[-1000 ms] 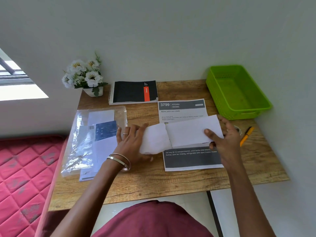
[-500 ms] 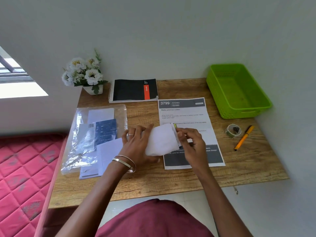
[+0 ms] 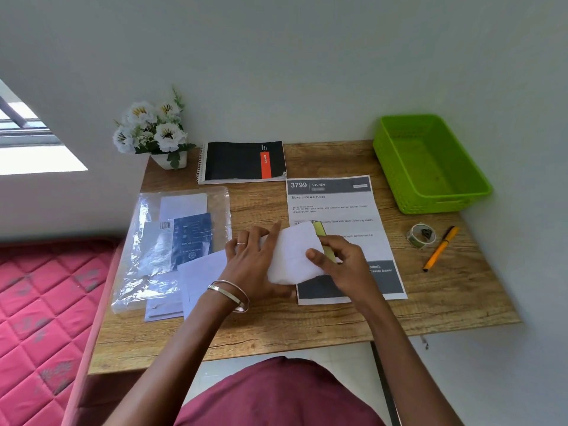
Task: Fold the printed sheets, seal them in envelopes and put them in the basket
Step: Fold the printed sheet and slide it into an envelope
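Left hand (image 3: pixel 252 267) fingers (image 3: pixel 242 239) straight, pressing folded sheet (image 3: pixel 292 256); right hand (image 3: pixel 345 267) pinches its edge.

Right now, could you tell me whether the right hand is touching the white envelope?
Touching. The head view shows the right hand with its thumb lying on the white envelope and its fingers curled at the envelope's edge.

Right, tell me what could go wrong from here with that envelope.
1. The right hand pinches the yellow-green strip at the white envelope's edge; an uneven pull may leave the seal crooked.
2. The left hand only presses flat on the envelope, so it could slide.
3. The envelope lies on the printed sheet; any exposed glue might catch that sheet.
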Motion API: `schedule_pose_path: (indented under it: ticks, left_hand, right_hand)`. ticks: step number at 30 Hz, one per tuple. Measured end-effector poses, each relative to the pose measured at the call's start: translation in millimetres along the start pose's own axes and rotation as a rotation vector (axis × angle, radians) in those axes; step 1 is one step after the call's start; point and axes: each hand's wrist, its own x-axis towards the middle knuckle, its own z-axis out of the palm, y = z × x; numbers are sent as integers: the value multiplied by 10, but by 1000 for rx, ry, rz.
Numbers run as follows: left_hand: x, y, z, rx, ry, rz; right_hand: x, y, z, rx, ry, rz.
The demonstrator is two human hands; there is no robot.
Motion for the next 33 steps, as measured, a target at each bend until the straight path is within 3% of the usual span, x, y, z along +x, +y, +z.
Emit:
schedule_pose_path:
  ticks: [5, 10, 17, 22, 33]
  left_hand:
    - [10, 50, -12, -127, -63, -60]
    - [96, 113, -85, -486, 143, -199]
    - [133, 84, -171, -657, 145, -296]
    - [153, 191, -305, -684, 104, -239]
    - [367, 416, -509, -878, 280, -303]
  right_hand:
    - [-12, 37, -36, 135, 178, 18]
    - [-37, 2, -9, 256, 251, 25]
    - [-62, -10, 9, 338, 233, 44]
    - [-20, -98, 24, 271, 224, 21]
    - [-27, -308, 21, 278, 140, 3]
